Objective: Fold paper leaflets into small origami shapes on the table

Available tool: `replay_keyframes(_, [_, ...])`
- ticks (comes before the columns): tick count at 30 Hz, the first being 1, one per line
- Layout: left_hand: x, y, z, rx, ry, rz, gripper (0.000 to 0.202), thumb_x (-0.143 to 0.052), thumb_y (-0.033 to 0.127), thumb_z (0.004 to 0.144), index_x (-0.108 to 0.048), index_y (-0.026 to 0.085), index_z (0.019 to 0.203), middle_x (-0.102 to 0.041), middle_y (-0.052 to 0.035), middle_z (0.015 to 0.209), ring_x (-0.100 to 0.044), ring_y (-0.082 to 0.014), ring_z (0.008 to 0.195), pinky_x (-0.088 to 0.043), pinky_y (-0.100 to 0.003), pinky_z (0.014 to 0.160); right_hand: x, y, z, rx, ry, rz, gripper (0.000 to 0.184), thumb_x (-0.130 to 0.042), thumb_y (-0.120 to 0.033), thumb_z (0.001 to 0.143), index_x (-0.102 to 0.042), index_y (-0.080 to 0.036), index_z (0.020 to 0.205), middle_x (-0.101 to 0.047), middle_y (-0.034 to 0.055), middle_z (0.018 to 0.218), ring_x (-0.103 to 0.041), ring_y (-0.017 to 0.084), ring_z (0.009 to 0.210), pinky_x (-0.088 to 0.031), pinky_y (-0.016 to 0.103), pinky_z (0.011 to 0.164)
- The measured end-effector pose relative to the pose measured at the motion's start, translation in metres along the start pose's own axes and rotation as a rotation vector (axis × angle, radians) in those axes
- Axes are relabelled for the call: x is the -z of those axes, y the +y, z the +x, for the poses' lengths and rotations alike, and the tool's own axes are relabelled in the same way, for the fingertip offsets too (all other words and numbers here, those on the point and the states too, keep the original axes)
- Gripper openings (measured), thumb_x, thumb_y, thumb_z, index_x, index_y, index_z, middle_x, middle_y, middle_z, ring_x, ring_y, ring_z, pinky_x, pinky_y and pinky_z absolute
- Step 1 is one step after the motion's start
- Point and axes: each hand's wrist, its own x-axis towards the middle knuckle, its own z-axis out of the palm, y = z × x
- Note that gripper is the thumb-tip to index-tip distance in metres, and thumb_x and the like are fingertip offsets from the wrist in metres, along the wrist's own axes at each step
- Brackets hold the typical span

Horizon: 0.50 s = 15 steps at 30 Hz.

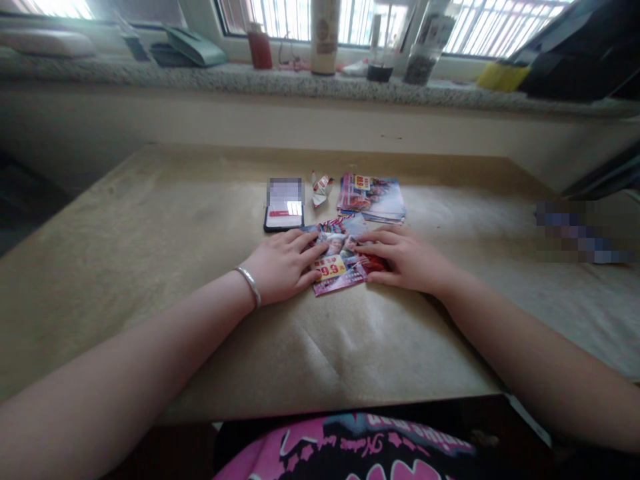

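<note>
A colourful printed paper sheet (339,261) with a yellow price tag lies flat on the brown paper-covered table (150,233). My left hand (283,265), a silver bangle on its wrist, presses flat on the sheet's left part with fingers stretched out. My right hand (400,257) lies flat on the sheet's right part, fingers extended and pointing left. Behind them a stack of similar printed sheets (373,197) rests on the table. A small folded paper figure (321,189) stands beside the stack.
A phone (284,208) lies just behind my left hand. On the stone windowsill (250,79) stand a red cup (260,48), a tall bottle (325,37), jars and a teal case (196,47). A blurred object (580,230) lies at the table's right.
</note>
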Motion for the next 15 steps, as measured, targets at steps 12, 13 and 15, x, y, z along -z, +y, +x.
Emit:
replay_keyframes(12, [0.0048, 0.0047, 0.0013, 0.005, 0.061, 0.082, 0.040, -0.038, 0.039, 0.097, -0.056, 0.024, 0.129, -0.061, -0.0097, 0.103, -0.056, -0.0242, 0.093, -0.047, -0.038, 0.080, 0.0065, 0.0049, -0.0039, 0.117, 0.012, 0.041, 0.027, -0.054, -0.035, 0.091, -0.070, -0.025, 0.109, -0.070, 0.0047, 0.114, -0.062, 0.020, 0.102, -0.050, 0.036, 0.089])
replay_keyframes(13, [0.0040, 0.0040, 0.0022, 0.003, 0.069, 0.066, 0.039, -0.038, 0.036, 0.097, -0.057, 0.022, 0.127, -0.061, -0.0101, 0.101, -0.057, -0.0238, 0.091, -0.048, -0.038, 0.080, 0.0067, 0.0054, -0.0045, 0.112, 0.009, 0.034, 0.027, -0.053, -0.034, 0.092, -0.070, -0.025, 0.110, -0.070, 0.0041, 0.115, -0.062, 0.020, 0.102, -0.050, 0.036, 0.088])
replay_keyframes(15, [0.0018, 0.0025, 0.0033, -0.012, 0.099, 0.020, 0.038, -0.038, 0.034, 0.096, -0.059, 0.018, 0.124, -0.060, -0.0117, 0.100, -0.057, -0.0240, 0.093, -0.049, -0.038, 0.083, 0.0076, 0.0058, -0.0058, 0.097, -0.001, 0.021, 0.027, -0.052, -0.033, 0.092, -0.070, -0.027, 0.110, -0.070, 0.0027, 0.115, -0.063, 0.020, 0.102, -0.051, 0.036, 0.088])
